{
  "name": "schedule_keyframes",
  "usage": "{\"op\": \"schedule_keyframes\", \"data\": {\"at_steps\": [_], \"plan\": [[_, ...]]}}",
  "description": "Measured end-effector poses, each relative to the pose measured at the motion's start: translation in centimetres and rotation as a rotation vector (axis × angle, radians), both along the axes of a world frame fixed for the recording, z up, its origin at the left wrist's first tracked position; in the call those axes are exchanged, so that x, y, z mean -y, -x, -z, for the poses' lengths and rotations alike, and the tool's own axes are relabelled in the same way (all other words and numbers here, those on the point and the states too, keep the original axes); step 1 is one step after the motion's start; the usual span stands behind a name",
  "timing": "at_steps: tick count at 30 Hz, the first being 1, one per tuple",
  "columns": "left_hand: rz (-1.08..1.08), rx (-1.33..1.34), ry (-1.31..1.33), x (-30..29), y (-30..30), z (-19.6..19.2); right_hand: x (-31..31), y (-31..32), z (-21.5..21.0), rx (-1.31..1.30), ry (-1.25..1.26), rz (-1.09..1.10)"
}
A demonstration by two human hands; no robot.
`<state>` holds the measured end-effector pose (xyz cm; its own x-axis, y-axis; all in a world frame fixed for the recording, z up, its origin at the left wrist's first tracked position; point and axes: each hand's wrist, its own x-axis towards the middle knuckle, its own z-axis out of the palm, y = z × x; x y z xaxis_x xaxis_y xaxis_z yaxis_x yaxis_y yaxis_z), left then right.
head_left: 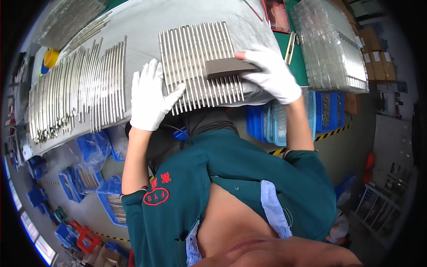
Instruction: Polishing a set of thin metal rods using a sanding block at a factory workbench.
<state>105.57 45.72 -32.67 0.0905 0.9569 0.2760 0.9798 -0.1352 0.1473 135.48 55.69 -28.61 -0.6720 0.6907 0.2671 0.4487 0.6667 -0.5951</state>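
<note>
A row of shiny metal rods (191, 49) lies side by side in the middle of the cloth-covered table. My right hand (273, 75), in a white glove, grips the right end of a dark grey-brown rectangular block (224, 67). The block lies crosswise over the right part of the row; its underside is hidden. At the row's left edge my left hand (151, 98), also gloved in white, is flat with fingers spread. Its thumb reaches over the near ends of the leftmost rods, and nothing is held in it.
More metal rods (75, 89) lie in a large, uneven batch at the left, near a yellow round container (51, 58). Stacked clear plastic trays (329, 49) stand at the right. Blue bins (257, 122) sit below the table's near edge. A red-framed item (276, 15) lies at the back.
</note>
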Motion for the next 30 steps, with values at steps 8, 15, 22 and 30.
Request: {"op": "schedule_keyframes", "data": {"at_steps": [8, 15, 22, 30], "plan": [[-0.036, 0.052, -0.037, 0.3, -0.2, 0.3, -0.2, -2.5, -0.3, -0.134, 0.049, 0.061], [-0.022, 0.040, -0.040, 0.1, -0.4, 0.2, 1.3, 2.6, 0.0, 0.003, -0.067, 0.012], [-0.031, 0.039, -0.061, 0.2, -0.5, 0.3, 0.5, -2.6, 0.6, -0.123, 0.113, 0.146], [-0.019, 0.065, -0.029, 0.1, -0.2, 0.5, 1.3, 4.8, -1.0, 0.108, -0.061, -0.061]]}}
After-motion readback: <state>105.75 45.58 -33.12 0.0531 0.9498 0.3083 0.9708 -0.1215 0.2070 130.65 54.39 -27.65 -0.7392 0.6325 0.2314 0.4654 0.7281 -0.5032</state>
